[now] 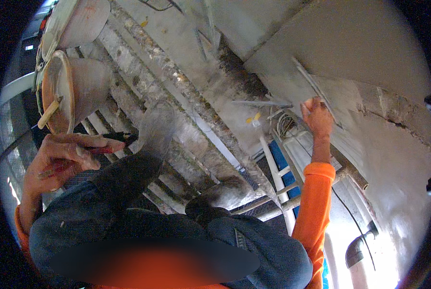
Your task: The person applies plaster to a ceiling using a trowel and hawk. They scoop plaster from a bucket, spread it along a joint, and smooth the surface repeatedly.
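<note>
On the right, my right hand (pixel 318 118) is closed at the grey wall (pixel 379 139). It grips what looks like a plastering trowel (pixel 316 91), whose long thin blade is seen edge-on along the wall; its handle is hidden by my fingers. At the left, above my bent knee, my left hand (pixel 64 159) is closed around a red-handled tool (pixel 102 150) with a dark end, perhaps a brush. Just beyond that hand stands a dusty bucket (pixel 88 86), with a pale wooden handle (pixel 49 113) sticking out over its rim.
A second bucket (pixel 88 21) stands farther off. Under my boots lie mortar-stained slats (pixel 128 91) with gaps between them. Coiled cable (pixel 286 125), a pale ladder-like frame (pixel 273 164) and metal tubes are below my right arm. A dark pipe elbow (pixel 356 251) sits lower right.
</note>
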Action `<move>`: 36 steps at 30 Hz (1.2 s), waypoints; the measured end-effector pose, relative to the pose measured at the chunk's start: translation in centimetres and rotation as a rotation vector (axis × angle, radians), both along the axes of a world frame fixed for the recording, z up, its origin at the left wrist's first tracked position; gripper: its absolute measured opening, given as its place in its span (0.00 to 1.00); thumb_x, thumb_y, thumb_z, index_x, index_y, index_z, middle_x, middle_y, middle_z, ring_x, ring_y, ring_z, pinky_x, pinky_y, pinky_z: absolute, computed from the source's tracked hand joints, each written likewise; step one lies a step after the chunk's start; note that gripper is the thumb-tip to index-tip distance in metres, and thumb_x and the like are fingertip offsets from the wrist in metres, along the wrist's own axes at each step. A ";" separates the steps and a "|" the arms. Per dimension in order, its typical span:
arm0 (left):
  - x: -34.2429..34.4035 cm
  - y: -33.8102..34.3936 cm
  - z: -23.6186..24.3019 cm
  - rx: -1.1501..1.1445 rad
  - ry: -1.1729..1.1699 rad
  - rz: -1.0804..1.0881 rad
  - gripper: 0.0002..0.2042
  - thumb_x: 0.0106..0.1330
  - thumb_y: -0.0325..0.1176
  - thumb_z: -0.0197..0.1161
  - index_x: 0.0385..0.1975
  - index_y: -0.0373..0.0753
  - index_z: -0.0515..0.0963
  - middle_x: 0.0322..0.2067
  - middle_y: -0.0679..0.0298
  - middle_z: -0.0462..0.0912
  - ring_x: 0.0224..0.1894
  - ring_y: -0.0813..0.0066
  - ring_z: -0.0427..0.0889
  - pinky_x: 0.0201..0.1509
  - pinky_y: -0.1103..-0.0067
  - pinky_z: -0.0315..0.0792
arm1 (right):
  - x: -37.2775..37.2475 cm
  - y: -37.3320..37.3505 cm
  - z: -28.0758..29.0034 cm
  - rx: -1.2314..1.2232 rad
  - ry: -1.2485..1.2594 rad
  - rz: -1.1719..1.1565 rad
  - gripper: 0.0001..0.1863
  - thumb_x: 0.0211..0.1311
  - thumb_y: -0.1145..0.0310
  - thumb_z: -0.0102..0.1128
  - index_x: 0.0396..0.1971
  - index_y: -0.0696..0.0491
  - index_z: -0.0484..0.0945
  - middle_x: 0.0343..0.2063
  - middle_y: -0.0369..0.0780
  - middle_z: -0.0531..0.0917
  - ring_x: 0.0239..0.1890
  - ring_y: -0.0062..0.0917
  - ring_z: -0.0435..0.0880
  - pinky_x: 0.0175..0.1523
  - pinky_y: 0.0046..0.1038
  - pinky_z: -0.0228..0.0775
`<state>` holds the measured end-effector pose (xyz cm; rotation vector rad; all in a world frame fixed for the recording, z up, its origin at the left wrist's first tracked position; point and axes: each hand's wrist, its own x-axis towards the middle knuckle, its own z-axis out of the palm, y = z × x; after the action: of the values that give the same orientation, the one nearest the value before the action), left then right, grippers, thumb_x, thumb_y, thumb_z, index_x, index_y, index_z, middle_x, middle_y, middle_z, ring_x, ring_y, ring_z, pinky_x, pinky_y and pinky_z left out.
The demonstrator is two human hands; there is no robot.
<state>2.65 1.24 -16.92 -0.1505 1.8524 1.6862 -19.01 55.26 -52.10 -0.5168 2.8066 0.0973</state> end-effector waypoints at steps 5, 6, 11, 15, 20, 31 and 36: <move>-1.3 0.7 0.7 -0.127 0.001 -0.101 0.07 0.68 0.19 0.64 0.41 0.36 0.86 0.60 0.46 0.81 0.62 0.38 0.80 0.66 0.54 0.75 | 3.5 -2.7 0.5 0.008 -0.068 -0.006 0.30 0.67 0.41 0.60 0.53 0.52 0.75 0.41 0.54 0.87 0.41 0.52 0.89 0.44 0.54 0.82; -1.6 1.0 0.8 -0.175 0.038 -0.108 0.07 0.68 0.20 0.65 0.41 0.37 0.86 0.58 0.45 0.82 0.61 0.41 0.81 0.65 0.56 0.75 | 4.7 -3.2 1.3 -0.010 -0.105 -0.050 0.30 0.67 0.41 0.60 0.52 0.53 0.75 0.41 0.55 0.87 0.41 0.52 0.89 0.44 0.54 0.82; -3.8 2.6 -0.3 -0.265 0.158 -0.144 0.10 0.69 0.25 0.69 0.48 0.37 0.85 0.54 0.51 0.87 0.57 0.63 0.86 0.60 0.70 0.78 | 12.8 -4.0 8.4 -0.459 -0.155 -0.353 0.29 0.68 0.40 0.60 0.48 0.54 0.77 0.29 0.51 0.86 0.30 0.46 0.87 0.37 0.49 0.81; -7.3 5.6 -3.3 -0.085 0.253 -0.126 0.10 0.70 0.22 0.67 0.49 0.33 0.85 0.54 0.55 0.87 0.58 0.68 0.84 0.63 0.72 0.75 | 18.2 -3.2 15.2 -1.226 -0.782 -1.165 0.27 0.74 0.40 0.54 0.38 0.53 0.75 0.17 0.38 0.76 0.14 0.25 0.74 0.20 0.31 0.71; -10.9 13.0 -7.9 0.158 0.557 -0.248 0.10 0.69 0.17 0.62 0.47 0.33 0.85 0.57 0.53 0.84 0.60 0.61 0.84 0.66 0.70 0.76 | 20.4 -5.1 17.9 -2.130 -1.077 -1.431 0.31 0.74 0.34 0.49 0.38 0.52 0.75 0.18 0.33 0.72 0.13 0.21 0.70 0.18 0.25 0.68; -11.1 20.3 -14.6 0.042 0.875 -0.500 0.10 0.70 0.18 0.57 0.46 0.39 0.81 0.68 0.46 0.74 0.69 0.52 0.76 0.68 0.64 0.73 | 20.2 -7.9 21.7 -2.246 -1.343 -1.391 0.30 0.76 0.35 0.47 0.37 0.51 0.73 0.16 0.33 0.72 0.11 0.21 0.69 0.16 0.26 0.65; -13.4 16.9 -19.8 -0.224 0.901 -0.117 0.08 0.70 0.21 0.57 0.42 0.36 0.82 0.59 0.52 0.83 0.64 0.57 0.81 0.68 0.68 0.74 | 21.1 -7.7 24.3 -1.757 -1.331 -1.174 0.30 0.77 0.38 0.48 0.41 0.55 0.74 0.16 0.35 0.73 0.12 0.22 0.70 0.17 0.26 0.65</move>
<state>-10.76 18.12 -36.72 0.7297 2.6137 1.5724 2.10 47.57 -27.78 0.6605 0.8427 -1.9759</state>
